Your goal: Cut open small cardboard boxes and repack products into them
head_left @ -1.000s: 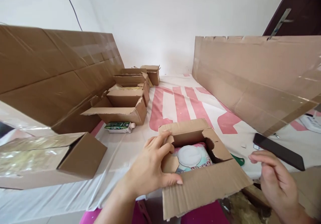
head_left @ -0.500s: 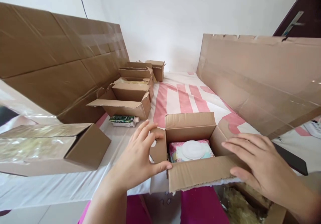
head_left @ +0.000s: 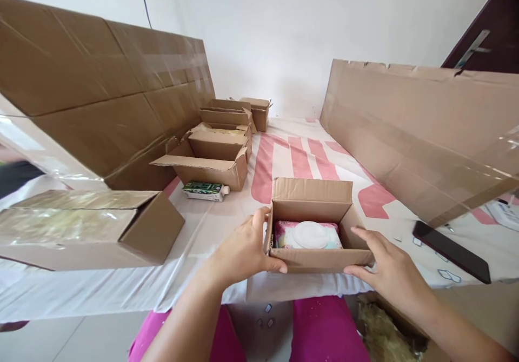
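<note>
An open cardboard box (head_left: 320, 262) sits at the table's near edge, its back flap standing up. Inside lies a pack of wet wipes (head_left: 333, 234) with a white oval lid and a pink, patterned wrapper. My left hand (head_left: 243, 248) grips the box's left front corner, thumb on the front and fingers along the side. At the right front corner, my right hand (head_left: 385, 265) holds the box, thumb in front and fingers over the right side. The front flap no longer sticks out toward me; where it lies is unclear.
To the left lies a taped carton (head_left: 152, 232). Behind it are a green-and-white drink carton (head_left: 205, 190) and a row of open boxes (head_left: 211, 175). A black phone (head_left: 452, 251) rests at right. Large cardboard panels (head_left: 409, 129) stand along both sides. Below the table sits another box (head_left: 385, 329).
The box's front flap has gone from sticking out toward me to folded out of the way, and the side flaps no longer spread out. Both hands have closed in on its corners.
</note>
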`<state>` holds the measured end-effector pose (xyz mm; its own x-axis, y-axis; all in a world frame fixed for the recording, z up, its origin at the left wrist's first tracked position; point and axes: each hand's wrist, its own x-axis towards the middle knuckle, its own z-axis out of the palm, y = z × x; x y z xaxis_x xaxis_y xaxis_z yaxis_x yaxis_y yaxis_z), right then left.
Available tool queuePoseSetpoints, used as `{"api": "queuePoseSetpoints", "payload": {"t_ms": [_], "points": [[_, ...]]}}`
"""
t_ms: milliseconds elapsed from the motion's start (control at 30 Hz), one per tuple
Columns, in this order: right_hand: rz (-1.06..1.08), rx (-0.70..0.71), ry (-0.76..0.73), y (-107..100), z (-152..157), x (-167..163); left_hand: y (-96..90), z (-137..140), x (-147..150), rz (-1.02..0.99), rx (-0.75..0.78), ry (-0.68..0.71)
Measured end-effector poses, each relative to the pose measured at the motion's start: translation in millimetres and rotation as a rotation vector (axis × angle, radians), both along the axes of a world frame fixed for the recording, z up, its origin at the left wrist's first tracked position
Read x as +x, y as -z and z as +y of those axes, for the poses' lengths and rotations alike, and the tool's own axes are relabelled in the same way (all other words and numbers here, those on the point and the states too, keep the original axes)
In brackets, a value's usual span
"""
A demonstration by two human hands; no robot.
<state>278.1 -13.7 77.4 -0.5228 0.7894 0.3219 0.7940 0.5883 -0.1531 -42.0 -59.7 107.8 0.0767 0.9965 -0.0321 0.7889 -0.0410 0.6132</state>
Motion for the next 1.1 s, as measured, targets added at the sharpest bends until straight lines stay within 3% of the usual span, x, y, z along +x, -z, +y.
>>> {"api": "queuePoseSetpoints", "payload": {"t_ms": [167,300,400,533,767,900,1100], "points": [[-0.065,-0.033,-0.108,-26,7,6,7.7,5,-16,-0.053,0.074,0.101],[0.073,0.038,-0.078,-59,19,-5,14.4,10,-19,-0.081,0.176,0.181],[0.0,-0.209,-0.185,-74,35,-33,19.5,14,-20,-0.173,0.139,0.271],[-0.296,-0.507,-0.318,-66,62,-69,26.0,16,-20,-0.253,0.135,0.273],[-0.495,-0.694,-0.352,-45,82,-96,31.0,21,-18,-0.323,0.104,0.29],[-0.568,-0.64,-0.287,-49,77,-105,34.8,23,-17,-0.357,0.121,0.266],[-0.396,-0.399,-0.22,-59,59,-104,37.1,25,-16,-0.372,0.175,0.279]]}}
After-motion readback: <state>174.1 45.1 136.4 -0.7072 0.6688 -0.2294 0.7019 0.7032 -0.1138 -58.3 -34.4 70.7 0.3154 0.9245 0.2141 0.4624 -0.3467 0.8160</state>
